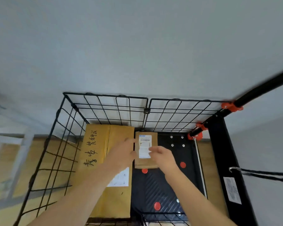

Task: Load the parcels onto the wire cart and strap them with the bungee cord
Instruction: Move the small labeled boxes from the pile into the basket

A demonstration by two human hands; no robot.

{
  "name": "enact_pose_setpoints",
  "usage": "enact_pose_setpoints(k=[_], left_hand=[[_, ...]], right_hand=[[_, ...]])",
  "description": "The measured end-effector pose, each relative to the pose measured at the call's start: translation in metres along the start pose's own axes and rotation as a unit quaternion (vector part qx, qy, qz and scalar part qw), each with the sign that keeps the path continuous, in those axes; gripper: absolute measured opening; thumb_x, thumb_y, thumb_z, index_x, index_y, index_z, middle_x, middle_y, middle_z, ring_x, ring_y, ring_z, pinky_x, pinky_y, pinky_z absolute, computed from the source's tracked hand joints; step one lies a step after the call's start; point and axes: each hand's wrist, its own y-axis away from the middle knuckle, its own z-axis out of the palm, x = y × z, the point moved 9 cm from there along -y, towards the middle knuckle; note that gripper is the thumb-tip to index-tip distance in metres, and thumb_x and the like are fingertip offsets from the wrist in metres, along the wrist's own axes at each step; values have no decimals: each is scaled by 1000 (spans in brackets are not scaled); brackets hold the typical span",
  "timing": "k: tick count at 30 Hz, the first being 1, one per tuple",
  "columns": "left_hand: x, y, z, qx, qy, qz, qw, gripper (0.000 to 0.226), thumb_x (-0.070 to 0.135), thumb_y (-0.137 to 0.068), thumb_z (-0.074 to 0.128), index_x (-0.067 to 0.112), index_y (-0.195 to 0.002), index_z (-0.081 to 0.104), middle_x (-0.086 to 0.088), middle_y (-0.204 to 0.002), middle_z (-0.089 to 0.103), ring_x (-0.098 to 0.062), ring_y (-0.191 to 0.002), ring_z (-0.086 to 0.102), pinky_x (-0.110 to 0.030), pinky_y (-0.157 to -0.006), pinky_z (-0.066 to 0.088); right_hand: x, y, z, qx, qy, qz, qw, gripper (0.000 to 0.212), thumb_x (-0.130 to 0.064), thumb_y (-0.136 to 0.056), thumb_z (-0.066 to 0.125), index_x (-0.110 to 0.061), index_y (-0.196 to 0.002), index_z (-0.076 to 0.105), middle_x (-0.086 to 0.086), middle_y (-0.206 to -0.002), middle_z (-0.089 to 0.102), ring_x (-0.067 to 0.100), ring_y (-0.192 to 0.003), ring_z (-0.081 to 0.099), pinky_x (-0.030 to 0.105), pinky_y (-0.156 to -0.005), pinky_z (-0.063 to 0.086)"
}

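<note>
Wire cart (183,100) is viewed from above. Black mesh panels are seen on the far and left sides, a low mesh edge on the near side.
Cart deck (153,185) is black and ribbed, dotted with red discs (157,206) and silver rivets.
Large parcel (103,144) is laid flat on the left half of the deck, against the left mesh. Black handwriting is seen on its top, and a white sheet (119,178) near its near end.
Small parcel (145,163) is located at the far middle of the deck, just beside the large parcel's right edge. It is marked with a white barcode label (145,144).
Left grip (121,154): fingers are extended to the small parcel's left edge. It is motion-blurred, so spread or closed cannot be told.
Right grip (162,155): fingers are curled onto the small parcel's right side, with the thumb laid on the label. The parcel is held.
Bungee cord (260,174) is black and is seen outside the cart at right. Its metal hook (232,169) is hung over the black side frame (219,144).
Handle pole (260,90) is black, angled up to the right, and fixed with red clamps (230,106).
Room: a plain grey surface fills the upper view; wall or floor cannot be told. Wood-tone flooring (39,160) and blurred grey framing are visible through the left mesh.
</note>
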Motion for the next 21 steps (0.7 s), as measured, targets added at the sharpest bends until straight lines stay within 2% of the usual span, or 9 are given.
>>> enact_pose_setpoints(k=[2,4,6,11,15,21], left_hand=[[1,26,-24,12,1,23,1000,44,16,-94,49,20,-137,41,-2,-137,44,-19,-106,58,-30,-89,50],[-2,57,-52,39,-12,44,998,47,17,-94,51,22,-139,39,0,-143,38,-16,-119,50,-25,-97,40],[-8,87,-83,80,-31,66,994,51,19,-92,54,24,-140,38,4,-145,35,-12,-126,43,-24,-102,35],[-32,173,-159,162,-23,104,981,47,25,-93,53,25,-138,40,8,-145,35,-11,-126,43,-24,-103,34],[-58,234,-216,225,-7,130,966,44,25,-94,52,25,-137,42,7,-145,36,-11,-130,39,-24,-103,32],[-95,319,-295,314,24,154,937,41,24,-93,52,26,-134,45,12,-142,37,-8,-131,37,-21,-103,30]], right_hand=[[-19,32,9,10,12,-21,1000,32,-7,-90,47,-23,-111,65,-3,-124,58,17,-109,55,18,-63,43],[-35,67,23,13,18,-48,999,31,-8,-91,46,-23,-112,63,-1,-121,60,18,-106,55,20,-60,43],[-51,101,39,13,27,-88,996,30,-9,-91,47,-22,-112,63,-1,-116,63,14,-102,56,20,-70,44],[-96,192,93,13,47,-190,980,26,-8,-91,50,-26,-105,62,-9,-102,62,6,-93,57,11,-61,39],[-132,254,137,16,55,-255,965,26,-10,-92,50,-26,-108,62,-7,-106,63,3,-89,56,11,-58,37],[-185,336,202,-1,55,-335,940,27,-9,-91,50,-22,-111,63,-4,-109,64,9,-98,57,10,-60,38]])
